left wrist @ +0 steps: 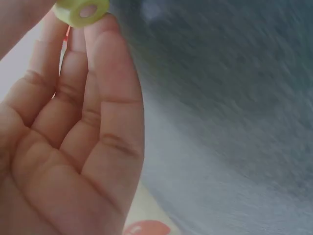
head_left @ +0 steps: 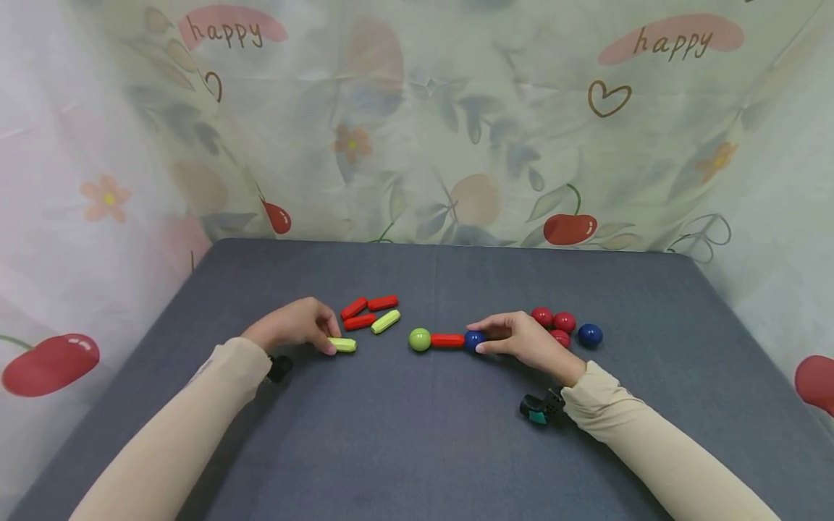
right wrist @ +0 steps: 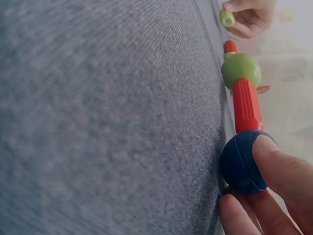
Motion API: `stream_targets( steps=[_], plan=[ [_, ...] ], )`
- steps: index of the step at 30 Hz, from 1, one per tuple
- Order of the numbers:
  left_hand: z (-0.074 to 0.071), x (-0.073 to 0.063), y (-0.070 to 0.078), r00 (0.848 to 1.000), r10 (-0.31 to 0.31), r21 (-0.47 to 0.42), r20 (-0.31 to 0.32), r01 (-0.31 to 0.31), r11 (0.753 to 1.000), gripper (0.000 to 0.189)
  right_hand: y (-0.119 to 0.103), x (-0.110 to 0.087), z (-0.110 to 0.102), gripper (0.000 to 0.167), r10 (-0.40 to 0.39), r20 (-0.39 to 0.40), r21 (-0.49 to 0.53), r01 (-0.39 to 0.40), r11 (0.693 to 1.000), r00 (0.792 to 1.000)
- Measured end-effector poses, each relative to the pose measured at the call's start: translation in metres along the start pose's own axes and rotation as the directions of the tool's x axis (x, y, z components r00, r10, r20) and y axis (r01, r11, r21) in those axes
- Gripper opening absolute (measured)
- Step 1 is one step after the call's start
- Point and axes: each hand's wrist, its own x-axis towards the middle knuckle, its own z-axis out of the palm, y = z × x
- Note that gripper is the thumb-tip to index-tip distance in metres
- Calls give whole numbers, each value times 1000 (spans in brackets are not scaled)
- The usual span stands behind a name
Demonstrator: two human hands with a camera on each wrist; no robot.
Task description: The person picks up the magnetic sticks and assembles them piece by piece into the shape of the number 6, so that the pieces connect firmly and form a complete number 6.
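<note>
In the head view my left hand (head_left: 296,325) pinches a yellow-green stick (head_left: 344,345) near its left end, low over the table. The left wrist view shows the stick's round end (left wrist: 87,11) with a pale disc in it, between thumb and fingertips. My right hand (head_left: 524,339) grips a blue ball (head_left: 474,341) between thumb and fingers. A red stick (head_left: 447,340) joins that ball to a green ball (head_left: 420,339), all in one row. In the right wrist view the thumb lies on the blue ball (right wrist: 246,161), with the red ribbed stick (right wrist: 247,105) beyond it.
Several red sticks (head_left: 383,302) and one yellow-green stick (head_left: 386,321) lie beyond my left hand. Red balls (head_left: 564,322) and another blue ball (head_left: 590,335) sit beside my right hand. A printed curtain (head_left: 430,145) hangs behind the dark grey table (head_left: 391,449).
</note>
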Motion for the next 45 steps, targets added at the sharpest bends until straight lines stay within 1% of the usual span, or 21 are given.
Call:
stream_targets(
  steps=[3,5,11,13,16,19,24,28,32,37,40,42,45],
  plan=[
    [3,-4,8,999,46,-8,29,-46,999,21,0,0,0,38,6,0,1,-6,1000,1000],
    [7,-6,15,997,66,-12,45,-66,998,22,0,0,0,38,3,0,1,-3,1000,1000],
    [20,-12,35,988,135,19,78,-137,990,22,0,0,0,38,-23,2,8,22,1000,1000],
    [25,-13,41,987,146,5,72,-147,989,21,0,0,0,37,-27,4,11,26,1000,1000],
    [33,-14,49,988,150,-16,46,-149,989,20,0,-1,0,37,-29,2,7,29,1000,1000],
    [41,-14,55,993,121,-42,12,-121,992,18,1,-1,0,37,-27,1,4,27,1000,1000],
    [54,-10,63,998,58,-108,-9,-59,992,17,1,0,0,37,-25,4,9,25,1000,1000],
    [63,-9,68,999,43,-153,-31,-47,987,18,1,0,0,38,-22,5,9,22,1000,1000],
    [72,-8,71,999,11,-194,-49,-20,981,19,1,0,-1,38,-20,5,8,20,1000,1000],
    [82,-4,76,998,-44,-219,-35,35,975,24,3,0,0,38,-20,5,16,20,1000,1000],
    [87,-2,77,998,-57,-233,-20,51,971,26,3,0,0,38,-19,4,19,19,1000,1000],
    [90,-1,78,998,-64,-253,-12,59,966,25,3,1,0,38,-18,3,18,18,1000,1000],
    [94,1,78,997,-74,-308,-4,69,949,22,3,1,0,38,-19,3,13,19,1000,1000]
  ],
)
